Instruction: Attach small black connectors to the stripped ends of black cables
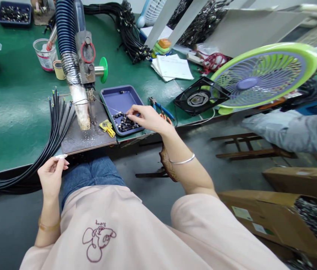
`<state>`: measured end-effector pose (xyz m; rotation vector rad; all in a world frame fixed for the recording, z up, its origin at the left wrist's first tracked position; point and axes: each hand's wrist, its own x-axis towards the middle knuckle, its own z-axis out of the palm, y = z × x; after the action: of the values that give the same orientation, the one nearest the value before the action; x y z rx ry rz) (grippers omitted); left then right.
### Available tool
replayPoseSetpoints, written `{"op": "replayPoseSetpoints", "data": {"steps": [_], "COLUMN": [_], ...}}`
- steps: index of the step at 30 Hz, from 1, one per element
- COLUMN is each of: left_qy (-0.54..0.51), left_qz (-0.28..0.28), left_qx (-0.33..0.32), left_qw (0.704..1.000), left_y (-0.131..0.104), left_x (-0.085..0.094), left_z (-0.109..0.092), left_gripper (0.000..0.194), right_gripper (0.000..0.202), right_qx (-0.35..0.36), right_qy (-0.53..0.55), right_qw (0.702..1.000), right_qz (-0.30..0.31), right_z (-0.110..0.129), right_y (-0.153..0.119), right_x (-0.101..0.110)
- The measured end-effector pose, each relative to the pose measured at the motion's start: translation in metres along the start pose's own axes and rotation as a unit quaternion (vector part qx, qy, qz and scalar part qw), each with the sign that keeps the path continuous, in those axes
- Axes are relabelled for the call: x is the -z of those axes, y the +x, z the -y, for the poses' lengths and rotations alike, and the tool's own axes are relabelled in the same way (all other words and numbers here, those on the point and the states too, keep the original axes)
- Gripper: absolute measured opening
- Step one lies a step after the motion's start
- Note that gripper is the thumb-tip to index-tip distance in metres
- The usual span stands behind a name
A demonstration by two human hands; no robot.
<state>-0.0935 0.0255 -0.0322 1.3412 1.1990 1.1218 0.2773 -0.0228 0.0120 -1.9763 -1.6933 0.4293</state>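
My left hand (52, 173) is closed in a pinch on a small crumpled white piece (61, 156), just off the table's front edge beside a bundle of black cables (52, 137). Coloured wire ends show at the tips of those cables. My right hand (148, 118) reaches into a blue tray (120, 99), fingertips pressed together at a pile of small black connectors (126, 123); what lies between them is hidden. Left of the tray, a soldering machine (87, 62) with a green-rimmed solder spool (103, 70) stands over a brown board (96, 139).
A yellow tool (107, 128) lies between the board and the tray. Blue-handled pliers (161, 108), a black square fan (202, 96) and a large green fan (265, 77) stand to the right. A ribbed hose (67, 28) comes down beside the machine. Cartons (259, 213) occupy the floor.
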Motion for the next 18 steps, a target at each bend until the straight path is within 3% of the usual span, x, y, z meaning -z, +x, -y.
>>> {"op": "replayPoseSetpoints", "data": {"steps": [8,11,15,16,18], "left_qy": [0.000,0.000,0.002,0.002,0.002], "left_qz": [0.006,0.006,0.014,0.016,0.017], "left_qx": [0.003,0.003,0.010,0.011,0.013], "left_qw": [1.000,1.000,1.000,1.000,1.000], "left_y": [0.001,0.001,0.002,0.002,0.002], "left_x": [-0.004,-0.005,-0.006,-0.006,-0.007], "left_z": [-0.004,-0.004,-0.001,0.000,0.000], "left_gripper": [0.011,0.010,0.011,0.011,0.011], "right_gripper": [0.020,0.023,0.024,0.024,0.019], "right_qx": [0.015,0.018,0.040,0.049,0.062], "right_qy": [0.077,0.112,0.090,0.077,0.050], "right_qw": [0.996,0.985,0.944,0.936,0.938], "right_qz": [-0.045,-0.129,-0.314,-0.340,-0.336], "right_z": [0.010,0.015,0.027,0.031,0.038], "right_y": [-0.001,-0.004,-0.018,-0.023,-0.032], "right_x": [0.000,0.004,0.015,0.018,0.023]}}
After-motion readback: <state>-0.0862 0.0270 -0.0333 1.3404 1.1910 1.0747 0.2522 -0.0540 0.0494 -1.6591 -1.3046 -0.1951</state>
